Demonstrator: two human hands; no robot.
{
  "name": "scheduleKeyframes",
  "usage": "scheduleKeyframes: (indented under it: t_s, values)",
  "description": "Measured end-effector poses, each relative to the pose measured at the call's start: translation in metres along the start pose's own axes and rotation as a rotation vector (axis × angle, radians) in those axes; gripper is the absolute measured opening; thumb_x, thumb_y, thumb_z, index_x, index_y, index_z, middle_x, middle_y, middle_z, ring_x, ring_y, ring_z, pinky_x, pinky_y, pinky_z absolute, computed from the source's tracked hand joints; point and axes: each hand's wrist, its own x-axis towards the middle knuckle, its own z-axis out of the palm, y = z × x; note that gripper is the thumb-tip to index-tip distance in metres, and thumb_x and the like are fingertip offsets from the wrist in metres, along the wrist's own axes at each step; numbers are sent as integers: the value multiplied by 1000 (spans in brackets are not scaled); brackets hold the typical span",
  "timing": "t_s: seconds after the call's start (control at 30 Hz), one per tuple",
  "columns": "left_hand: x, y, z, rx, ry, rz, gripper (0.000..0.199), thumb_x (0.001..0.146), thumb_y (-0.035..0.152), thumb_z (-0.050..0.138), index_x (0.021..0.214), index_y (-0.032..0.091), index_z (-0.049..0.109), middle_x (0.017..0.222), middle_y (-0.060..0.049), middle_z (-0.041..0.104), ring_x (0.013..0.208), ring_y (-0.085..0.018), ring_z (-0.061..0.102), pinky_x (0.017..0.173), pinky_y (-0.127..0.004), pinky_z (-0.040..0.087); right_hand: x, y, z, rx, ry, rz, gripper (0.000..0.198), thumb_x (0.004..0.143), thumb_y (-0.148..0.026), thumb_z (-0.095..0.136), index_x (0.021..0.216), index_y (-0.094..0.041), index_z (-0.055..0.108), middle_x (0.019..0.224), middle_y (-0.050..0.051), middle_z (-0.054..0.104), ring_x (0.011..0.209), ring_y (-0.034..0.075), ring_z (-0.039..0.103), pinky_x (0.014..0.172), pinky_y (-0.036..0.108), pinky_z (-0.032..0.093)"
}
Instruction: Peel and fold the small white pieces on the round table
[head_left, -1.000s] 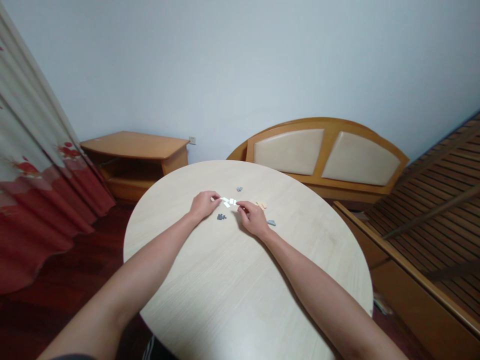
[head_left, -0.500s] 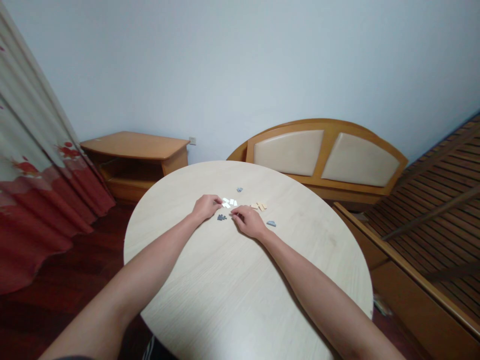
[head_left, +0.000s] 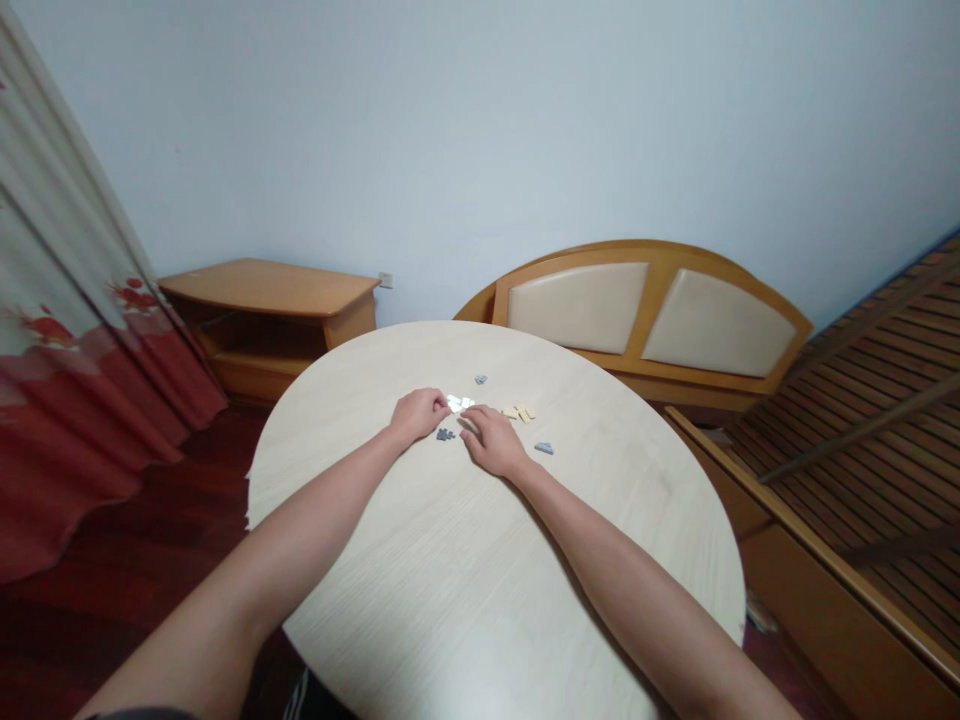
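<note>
Several small flat white pieces [head_left: 466, 403] lie in a group on the pale round table [head_left: 450, 560]. At their left edge is my left hand [head_left: 422, 413], its fingers curled together in a pinch; what is between the fingertips, if anything, is hidden. My right hand [head_left: 491, 438] rests to the right and nearer to me, thumb and fingers apart, fingertips at the near edge of the white pieces. A cluster of dark grey pieces [head_left: 445, 435] sits between the hands. Beyond the right hand lie tan pieces [head_left: 523, 412].
Light grey-blue pieces lie in two spots: a small pile [head_left: 481, 380] at the back and a bar-like group [head_left: 544, 448] on the right. Behind the table stand a wooden cabinet [head_left: 270, 285] and a padded headboard [head_left: 577, 305]. A bed frame [head_left: 817, 540] runs along the right.
My left hand has shifted slightly right, closer to the white pieces. My right hand's fingers have spread and reached forward to the white pieces, which now sit closer together.
</note>
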Motion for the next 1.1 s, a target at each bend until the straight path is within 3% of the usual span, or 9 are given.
scheduleKeyframes:
  t_s: [0.23,0.33,0.47,0.6,0.7,0.83,1.1]
  values:
    - [0,2,2,23,14,-33,19,86,37,62,92,23,73,92,-3,75,80,-17,65,67,-25,43,1,-3,5,30,4,7,36,90,-20,51,125,-14,56,121,15,62,108,25,58,96,38,45]
    - [-1,4,-1,21,12,-38,19,86,38,62,91,23,72,91,-3,75,80,-19,66,66,-26,42,11,0,2,-46,69,88,37,89,-20,52,125,-13,57,119,17,63,106,28,58,96,41,44]
    - [-2,8,-6,24,-27,-67,21,86,40,62,91,23,72,92,-5,75,84,-20,66,68,-26,43,49,23,-13,-222,88,248,36,87,-12,50,120,-14,63,119,16,65,110,29,59,97,41,43]
    - [-2,7,-7,-4,-26,-61,17,85,37,63,91,24,72,92,-3,75,84,-19,66,69,-26,44,92,59,-21,-316,-105,328,47,83,-7,54,128,-16,64,133,15,61,114,28,60,95,35,46]
    - [-1,3,-4,-23,-25,-51,14,84,35,64,92,25,72,92,-1,75,84,-19,66,68,-27,44,110,77,-14,-327,-240,357,42,80,-8,61,121,-17,69,126,16,66,108,27,64,91,31,48]
    - [-1,1,-2,-21,-39,-42,18,85,37,63,93,24,72,92,-2,75,84,-19,66,67,-26,42,116,85,0,-345,-292,390,26,79,-10,65,102,-14,76,106,17,74,98,27,69,85,30,48]
    - [-1,3,-3,-13,-38,-34,18,85,37,64,94,24,72,92,-2,75,84,-19,66,67,-26,43,102,83,1,-365,-222,406,22,87,-13,57,99,-13,75,107,19,72,96,25,68,83,28,48]
